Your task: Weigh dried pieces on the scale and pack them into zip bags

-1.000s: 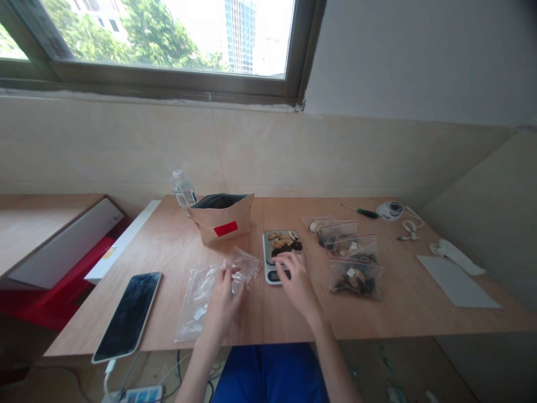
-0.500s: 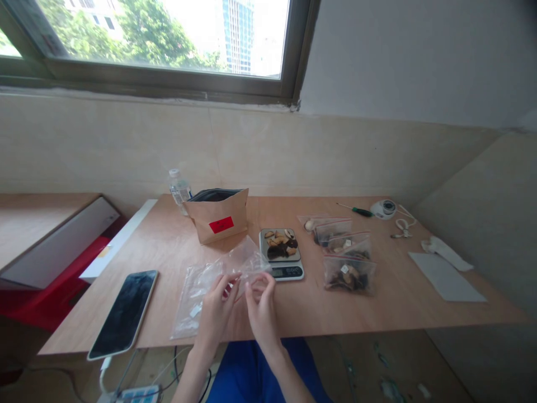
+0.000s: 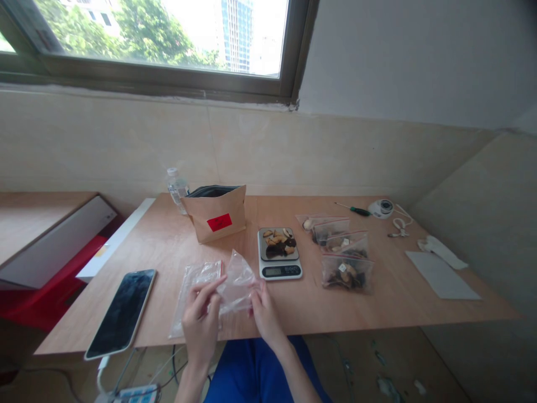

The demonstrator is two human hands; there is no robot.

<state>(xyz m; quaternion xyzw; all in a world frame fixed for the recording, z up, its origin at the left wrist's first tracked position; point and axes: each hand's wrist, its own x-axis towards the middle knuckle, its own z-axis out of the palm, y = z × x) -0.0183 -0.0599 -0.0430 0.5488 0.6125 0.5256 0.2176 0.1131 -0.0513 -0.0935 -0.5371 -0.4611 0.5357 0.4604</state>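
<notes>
The left hand (image 3: 200, 320) and the right hand (image 3: 265, 317) sit at the near edge of the plywood bench (image 3: 390, 296), holding a thin, crinkled clear zip bag (image 3: 237, 284) up between them. The left hand's fingers lie nearly straight across the bag's left side, while the right hand is partly curled and pinches its lower right corner. The film is glossy and puckered. Just below the left hand, a second, flatter clear bag (image 3: 193, 296) lies on the bench.

Farther back, a white digital scale (image 3: 279, 271) with a metal plate carries a heap of dark and tan dried slices (image 3: 277, 244). To its right, four zip bags (image 3: 346, 273) run in a slanting row, holding similar shrivelled pieces. Left of the scale stands a kraft paper pouch (image 3: 215, 217) with a red label, its dark lining showing at the open mouth, and a plastic water bottle (image 3: 177, 190) stands just behind it. A smooth black smartphone (image 3: 121, 313) lies near the front left corner.
</notes>
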